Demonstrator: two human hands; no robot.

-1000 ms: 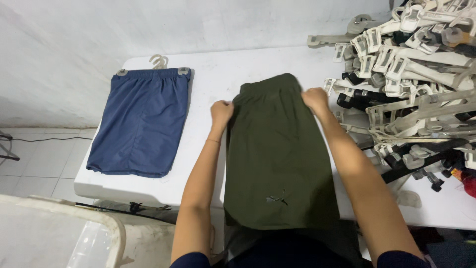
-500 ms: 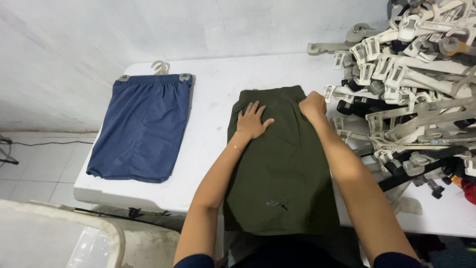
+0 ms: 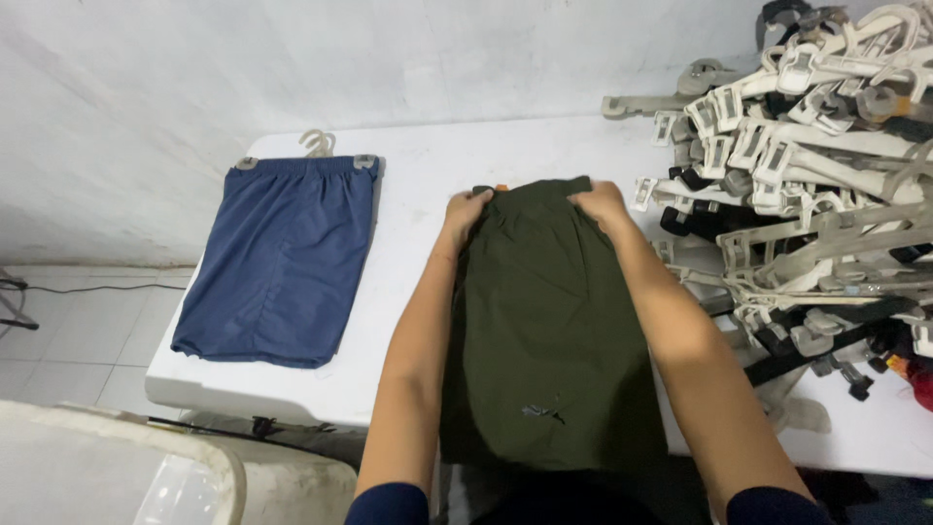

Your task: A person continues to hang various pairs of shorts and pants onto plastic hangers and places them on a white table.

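A white tabletop (image 3: 418, 185) stood against a pale, scuffed wall (image 3: 292, 68), with light floor tiles (image 3: 68, 331) showing past its left edge and a dark cable (image 3: 92, 288) trailing across them. At the bottom left corner a whitish, rounded plastic bin (image 3: 117, 467) came into view below the tabletop. A pair of blue shorts (image 3: 282, 262) lay flat on the left part of the tabletop, clipped at the waistband to a pale hanger (image 3: 316, 146) whose hook pointed toward the wall. On the right, a big tangled heap of pale clip hangers (image 3: 816, 165) covered that end of the surface, with a few dark pieces mixed in. Between the two lay a pair of dark olive shorts (image 3: 549, 331), spread lengthwise, the waistband at the far end and the leg hems hanging over the near edge toward the person; a small light mark showed near the lower hem. The left hand (image 3: 466, 212) sat on the left corner of the waistband and the right hand (image 3: 601, 202) on the right corner, both at the far end of the garment. The fingers (image 3: 478, 198) of each hand were curled down and closed on the waistband fabric, gripping it at its top edge, with a bit of orange showing just beyond the left hand. Both forearms ran along the sides of the olive shorts, and dark blue sleeves (image 3: 389, 504) showed at the bottom.
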